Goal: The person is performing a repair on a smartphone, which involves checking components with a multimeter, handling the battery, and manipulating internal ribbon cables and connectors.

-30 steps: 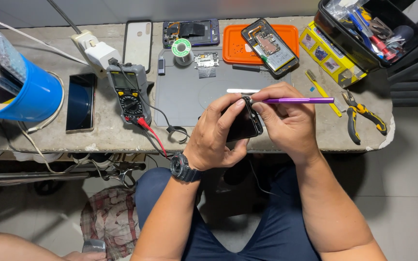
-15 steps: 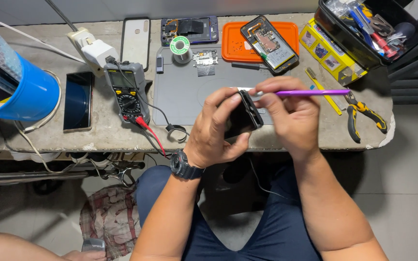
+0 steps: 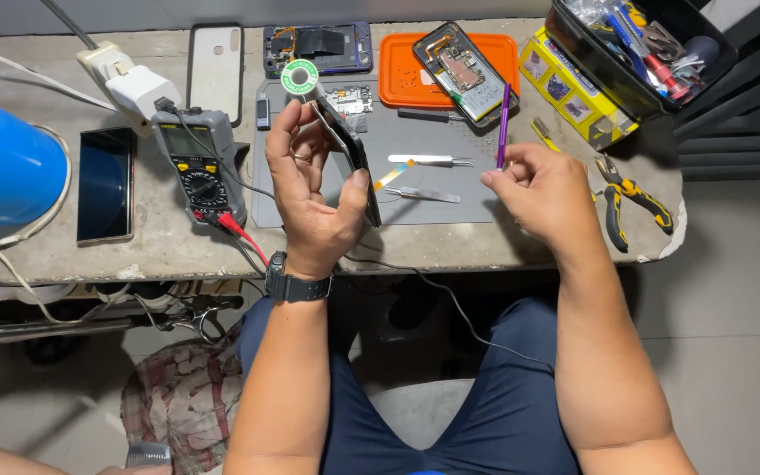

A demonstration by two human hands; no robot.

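Note:
My left hand (image 3: 314, 189) grips a dark phone (image 3: 349, 154) edge-on, tilted upright above the grey work mat (image 3: 468, 198). Its thumb presses one side and its fingers wrap the other. My right hand (image 3: 543, 189) is apart from the phone, to the right, and pinches a thin purple tool (image 3: 503, 123) that points away from me. Two metal tweezers (image 3: 428, 160) and a small orange flex strip (image 3: 390, 176) lie on the mat between my hands.
A multimeter (image 3: 200, 163) with red lead sits left of the mat, beside a phone (image 3: 105, 183) and a blue cylinder (image 3: 6, 167). Behind are an orange tray (image 3: 402, 70) with an opened phone, a solder spool (image 3: 299, 77), a yellow box (image 3: 573, 88), a tool bin (image 3: 661, 44) and pliers (image 3: 631, 198).
My hands have separated: the left raised and turned the phone edge-on, the right drew away to the right and swung the purple tool from sideways to pointing away.

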